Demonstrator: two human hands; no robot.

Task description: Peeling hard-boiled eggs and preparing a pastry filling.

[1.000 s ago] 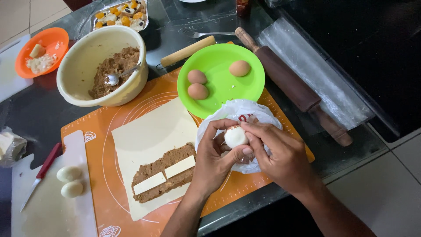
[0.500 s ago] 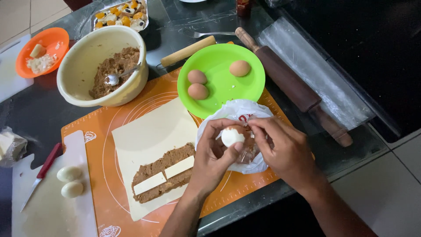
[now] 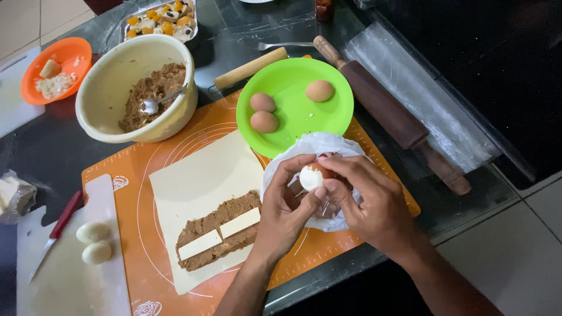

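Over the white plastic bag (image 3: 328, 146) right of the dough sheet (image 3: 205, 181), left hand (image 3: 287, 205) and right hand (image 3: 369, 199) both pinch a half-peeled egg (image 3: 312, 175); best to peel gently, dropping shell into the bag.

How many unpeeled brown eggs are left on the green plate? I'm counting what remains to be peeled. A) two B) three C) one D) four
B: three brown eggs lie on the green plate, two close together at its left and one apart near the top, while the hands hold a partly peeled egg over a white plastic bag.
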